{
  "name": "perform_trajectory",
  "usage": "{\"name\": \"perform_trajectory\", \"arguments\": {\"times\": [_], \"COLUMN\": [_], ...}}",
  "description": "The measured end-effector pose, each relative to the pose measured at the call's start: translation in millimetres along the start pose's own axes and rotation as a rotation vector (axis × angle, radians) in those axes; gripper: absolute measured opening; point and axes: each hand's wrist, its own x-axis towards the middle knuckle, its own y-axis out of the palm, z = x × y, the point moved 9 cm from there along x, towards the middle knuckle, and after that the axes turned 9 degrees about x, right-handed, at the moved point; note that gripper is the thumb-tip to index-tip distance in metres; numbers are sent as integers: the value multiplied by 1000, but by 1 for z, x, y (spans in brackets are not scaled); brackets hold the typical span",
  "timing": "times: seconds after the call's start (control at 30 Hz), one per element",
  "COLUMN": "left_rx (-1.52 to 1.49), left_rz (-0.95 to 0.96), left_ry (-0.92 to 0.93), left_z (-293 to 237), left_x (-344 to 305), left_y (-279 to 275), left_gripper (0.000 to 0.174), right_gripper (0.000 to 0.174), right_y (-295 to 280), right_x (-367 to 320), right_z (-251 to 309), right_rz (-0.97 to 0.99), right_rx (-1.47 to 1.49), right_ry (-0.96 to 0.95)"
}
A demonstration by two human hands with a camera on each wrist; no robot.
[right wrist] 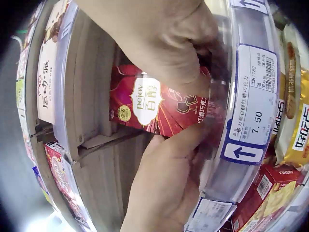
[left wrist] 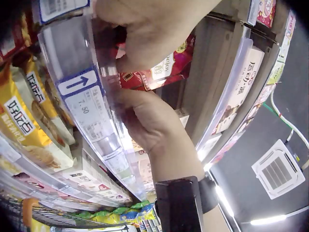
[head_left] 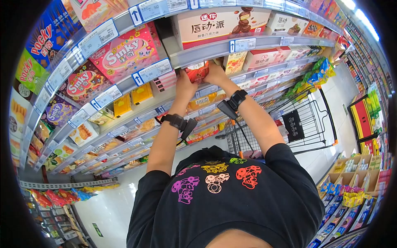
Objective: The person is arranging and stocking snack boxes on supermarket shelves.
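Both hands are inside a shelf bay, at opposite ends of a red Pejoy biscuit box [right wrist: 166,104] with a white label. My left hand [head_left: 187,84] grips one end in the head view; its thumb lies along the box edge in the right wrist view. At the other end, my right hand [head_left: 216,75] holds the box, fingers curled and partly hidden behind the shelf's clear price strip [right wrist: 251,106]. Seen from the left wrist, the box [left wrist: 164,72] shows between the left hand [left wrist: 149,34] above and the right hand [left wrist: 152,123] below.
A large chocolate pie carton [head_left: 223,27] stands on the shelf above. Pink Sinky boxes [head_left: 126,51] sit to the left, a yellow-and-white box [head_left: 235,62] right of the hands. Behind the right arm stands a wire shopping cart [head_left: 316,120]. Price-strip edges front each shelf.
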Motion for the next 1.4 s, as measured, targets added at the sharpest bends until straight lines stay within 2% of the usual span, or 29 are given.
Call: {"name": "perform_trajectory", "arguments": {"times": [0.07, 0.17, 0.27, 0.4, 0.5, 0.57, 0.8, 0.97, 1.1, 1.3, 1.4], "left_rx": [6, -14, -102, -94, -115, -126, -106, -119, -164, -108, -77], "left_rz": [-61, -53, 101, 27, -31, -41, -39, -58, -55, -61, -60], "left_ry": [43, 33, -54, 15, 50, 57, -4, -33, -65, 6, 39], "left_z": [-6, -2, 8, 2, 1, 1, 0, 1, 4, -4, -7], "left_x": [-1, 5, 11, 9, 8, 8, 7, 6, 5, 3, 2], "left_y": [-6, -4, 5, 1, 1, 0, -4, -5, -4, -8, -9], "left_gripper": [70, 70, 81, 75, 68, 67, 66, 59, 51, 55, 59], "right_gripper": [71, 75, 81, 86, 84, 84, 81, 79, 79, 81, 81], "right_y": [-2, -4, -9, -4, 1, 0, -4, 8, 0, -9, -10], "right_x": [-2, -2, -6, 1, 1, 0, -2, 7, 1, -1, -5], "right_z": [5, 7, 10, 2, -5, -2, 4, -12, 1, 2, 7], "right_rz": [15, 28, 29, -1, 59, 57, 30, 44, 28, -53, -9], "right_rx": [-8, 41, 159, 243, 358, 354, 332, 468, 669, 470, 327], "right_ry": [-14, -20, 13, -24, 78, 76, 68, 54, -27, -62, -53]}}
